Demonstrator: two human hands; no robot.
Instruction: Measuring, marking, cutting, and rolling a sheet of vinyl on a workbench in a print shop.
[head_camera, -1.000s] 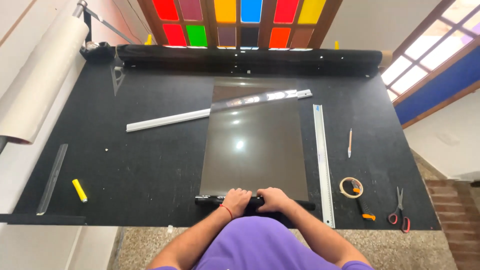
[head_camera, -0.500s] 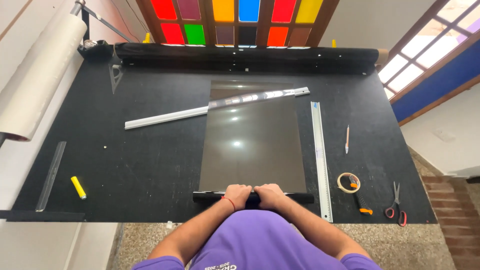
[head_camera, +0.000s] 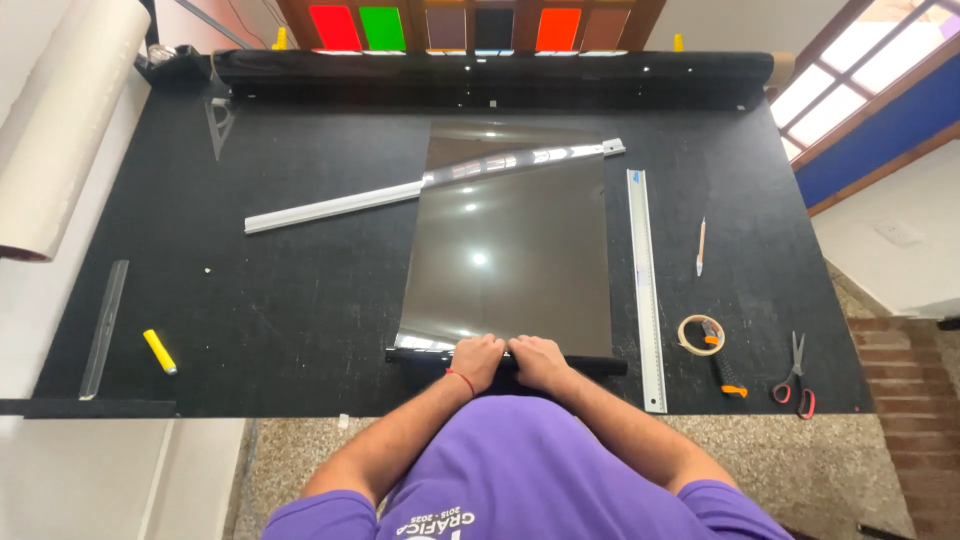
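Glossy dark film, your hands together on its near roll.
Your left hand and right hand stay side by side, fingers curled down over the black rolled edge of the shiny dark sheet on the black felt worktop. Since a second ago nothing there has shifted; only your head has dipped closer. The long white strip still crosses its far end, the aluminium ruler alongside.

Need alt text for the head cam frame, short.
Seen from above, a person's left hand and right hand rest side by side on a black roll at the near edge of a glossy dark film sheet on a black table. A long metal ruler lies to its right, with a tape roll and scissors beyond.
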